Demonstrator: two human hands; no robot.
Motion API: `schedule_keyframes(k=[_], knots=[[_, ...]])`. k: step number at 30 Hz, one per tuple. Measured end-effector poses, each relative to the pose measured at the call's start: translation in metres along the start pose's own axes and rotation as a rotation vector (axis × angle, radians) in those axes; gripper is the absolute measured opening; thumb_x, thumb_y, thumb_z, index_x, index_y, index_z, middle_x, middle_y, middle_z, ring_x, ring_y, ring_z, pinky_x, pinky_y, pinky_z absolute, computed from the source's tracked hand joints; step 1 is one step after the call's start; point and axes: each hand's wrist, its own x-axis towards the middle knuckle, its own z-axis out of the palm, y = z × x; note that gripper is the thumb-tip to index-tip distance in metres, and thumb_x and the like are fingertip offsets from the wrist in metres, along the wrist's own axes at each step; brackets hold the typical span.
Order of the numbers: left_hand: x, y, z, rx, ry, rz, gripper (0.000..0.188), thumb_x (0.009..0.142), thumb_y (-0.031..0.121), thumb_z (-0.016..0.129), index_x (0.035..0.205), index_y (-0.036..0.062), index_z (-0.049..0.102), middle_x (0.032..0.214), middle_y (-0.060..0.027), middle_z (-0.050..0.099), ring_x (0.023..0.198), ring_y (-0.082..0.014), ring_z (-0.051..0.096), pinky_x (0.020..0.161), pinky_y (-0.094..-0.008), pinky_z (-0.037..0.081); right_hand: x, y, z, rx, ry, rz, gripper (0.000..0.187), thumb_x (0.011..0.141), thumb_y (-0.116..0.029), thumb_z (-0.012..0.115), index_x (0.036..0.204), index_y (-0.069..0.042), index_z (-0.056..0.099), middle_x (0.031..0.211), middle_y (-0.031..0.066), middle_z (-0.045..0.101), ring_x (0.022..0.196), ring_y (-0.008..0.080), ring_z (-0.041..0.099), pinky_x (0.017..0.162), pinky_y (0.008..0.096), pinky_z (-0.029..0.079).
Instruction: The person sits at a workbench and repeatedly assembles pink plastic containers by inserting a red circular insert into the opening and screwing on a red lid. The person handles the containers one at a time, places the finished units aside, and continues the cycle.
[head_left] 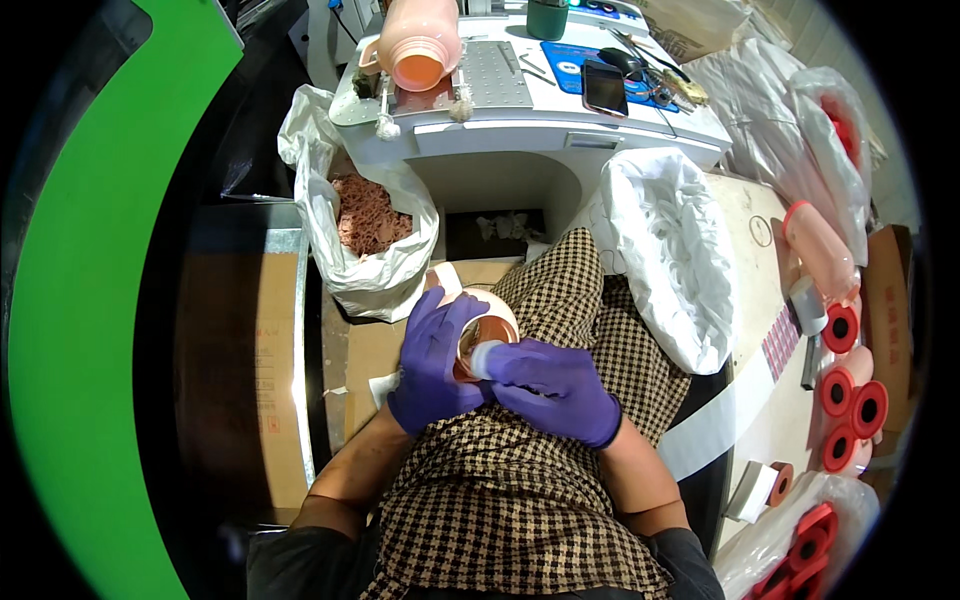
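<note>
Both my hands wear purple gloves and meet above my lap. My left hand (432, 350) is wrapped round a pale pink plastic jug (503, 308), whose handle shows beyond the fingers. The jug's wide mouth is turned up toward me, and its inside looks pinkish brown. In my right hand (560, 385) the fingers pinch a small white piece (484, 358) at the rim of the mouth; its exact kind is too small to tell. The jug's lower part is hidden by my hands and the checked apron (530, 500).
A similar pink jug (425, 35) lies on the white machine table (480, 135) ahead, near a phone (604, 88). A sack of pinkish shavings (372, 215) stands left, a white-lined bag (670, 260) right. Red-ended pink jugs (840, 393) fill the right bench; a carton (285, 390) is left.
</note>
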Motion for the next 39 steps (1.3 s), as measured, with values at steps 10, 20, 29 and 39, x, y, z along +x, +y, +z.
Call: schedule_keyframes(k=[10,20,29,39], knots=[[-0.008,0.006,0.009,-0.087,-0.109,0.02,0.081,0.059,0.022,0.083,0.133,0.0013,0.059,0.121,-0.0143,0.067,0.112,-0.0317,0.065,0.113,-0.054,0.037,0.001,0.001,0.024,-0.378,0.022,0.189,0.022,0.074,0.001,0.068,0.095,-0.003,0.068,0.092,0.015,0.068,0.078,0.0339,0.067,0.07,0.0388,0.055],[-0.008,0.011,0.009,-0.095,-0.172,0.035,0.081,0.058,0.02,0.079,0.134,0.0016,0.058,0.123,-0.0168,0.065,0.116,-0.0329,0.062,0.114,-0.0543,0.035,-0.015,-0.006,0.004,-0.281,-0.246,0.231,0.027,0.081,-0.002,0.063,0.108,-0.003,0.062,0.098,0.0196,0.063,0.088,0.0397,0.063,0.079,0.0452,0.053],[0.022,0.033,0.006,0.105,-0.334,0.198,0.04,0.066,0.022,0.083,0.102,0.0126,0.071,0.112,-0.0111,0.069,0.116,-0.0367,0.061,0.105,-0.0531,0.039,-0.071,-0.014,-0.035,-0.077,0.318,0.205,0.021,0.082,-0.001,0.071,0.102,-0.001,0.069,0.107,0.0167,0.071,0.102,0.0329,0.068,0.097,0.043,0.052],[-0.067,0.022,0.057,0.186,-0.386,0.892,0.025,0.094,0.041,0.059,0.118,0.0349,0.054,0.139,0.0073,0.047,0.152,-0.0198,0.021,0.121,-0.0574,0.019,-0.285,0.077,-0.334,-1.107,0.86,0.441,0.02,0.088,-0.007,0.074,0.107,-0.002,0.072,0.104,0.0096,0.07,0.098,0.0202,0.068,0.085,0.0321,0.054]])
